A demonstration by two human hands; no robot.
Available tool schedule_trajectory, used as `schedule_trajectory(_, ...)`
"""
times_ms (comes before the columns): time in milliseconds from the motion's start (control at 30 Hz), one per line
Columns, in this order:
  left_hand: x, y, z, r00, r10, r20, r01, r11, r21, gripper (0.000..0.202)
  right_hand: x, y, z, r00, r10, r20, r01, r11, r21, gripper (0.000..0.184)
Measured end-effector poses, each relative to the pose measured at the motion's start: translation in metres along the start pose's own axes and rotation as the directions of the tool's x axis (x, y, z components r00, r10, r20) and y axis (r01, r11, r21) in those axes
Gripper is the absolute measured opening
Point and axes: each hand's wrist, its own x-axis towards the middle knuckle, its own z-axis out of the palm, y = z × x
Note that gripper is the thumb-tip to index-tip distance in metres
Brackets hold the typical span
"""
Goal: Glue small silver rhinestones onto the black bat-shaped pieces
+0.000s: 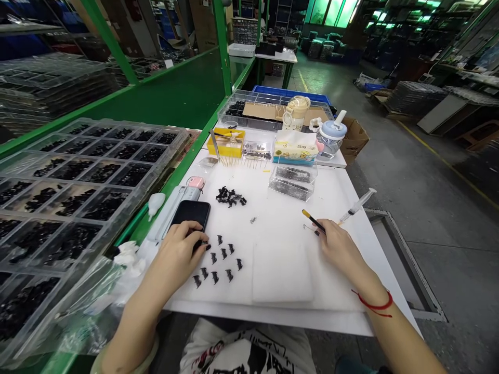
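My left hand rests over the lower end of a black phone, thumb and index finger bent close together. Whatever may be between those fingertips is too small to make out. Beside it, several small black plastic parts stand in loose rows on the white foam sheet. A pile of similar black parts lies farther up. My right hand is closed on a slim black tool with a yellow end. A thin metal tip shows below it. Tiny metal pieces lie mid-table.
A syringe lies beyond my right hand. A foam pad is in front of me. Farther back are a clear box, a tissue pack, a yellow tray and two cups. Compartment trays with black parts stand left.
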Motion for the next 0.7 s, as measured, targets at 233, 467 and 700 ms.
schedule_trajectory(233, 0.002, 0.002, -0.002, 1.000, -0.005, 0.004, 0.005, 0.999, -0.045, 0.028, -0.006, 0.000, -0.007, 0.997, -0.048, -0.063, 0.050, 0.999, 0.021, 0.028)
schedule_trajectory(467, 0.006, 0.020, -0.015, 0.994, -0.053, 0.092, 0.057, 0.998, -0.033, 0.018, -0.029, -0.023, -0.013, 0.959, -0.214, -0.185, 0.237, 0.965, 0.112, 0.024)
schedule_trajectory(700, 0.013, 0.025, -0.026, 0.985, -0.101, 0.139, 0.116, 0.987, -0.107, 0.011, -0.033, -0.041, -0.022, 0.925, -0.279, -0.259, 0.328, 0.930, 0.168, 0.023)
